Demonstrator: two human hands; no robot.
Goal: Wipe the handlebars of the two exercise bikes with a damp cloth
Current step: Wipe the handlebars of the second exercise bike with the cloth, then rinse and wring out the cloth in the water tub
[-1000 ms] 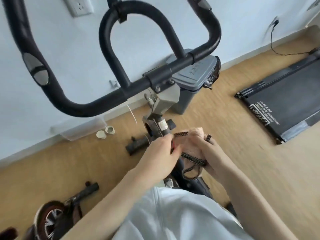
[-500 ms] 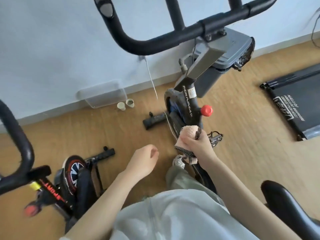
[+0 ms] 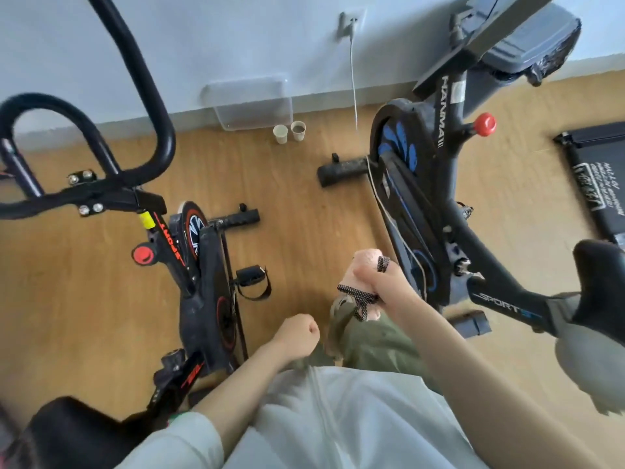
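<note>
My right hand [image 3: 385, 287] is closed around a bunched pink cloth [image 3: 367, 264] with a black mesh trim, held low between the two bikes. My left hand [image 3: 297, 335] is a loose fist with nothing in it, just left of and below the cloth. The black-and-red exercise bike [image 3: 203, 265] stands on the left; its black looped handlebars [image 3: 84, 123] rise at the upper left, well away from both hands. The black-and-blue exercise bike [image 3: 416, 198] stands on the right; its handlebars are out of view above the top edge.
A clear plastic box [image 3: 250, 103] and two paper cups [image 3: 289, 132] sit by the wall between the bikes. A white cable [image 3: 354, 79] hangs from a wall socket. A treadmill [image 3: 595, 177] lies at the right edge. Wooden floor shows between the bikes.
The view has swung left and down from the right bike's handlebars, bringing the left bike in. My left hand let go of the cloth and dropped; my right hand kept it.
</note>
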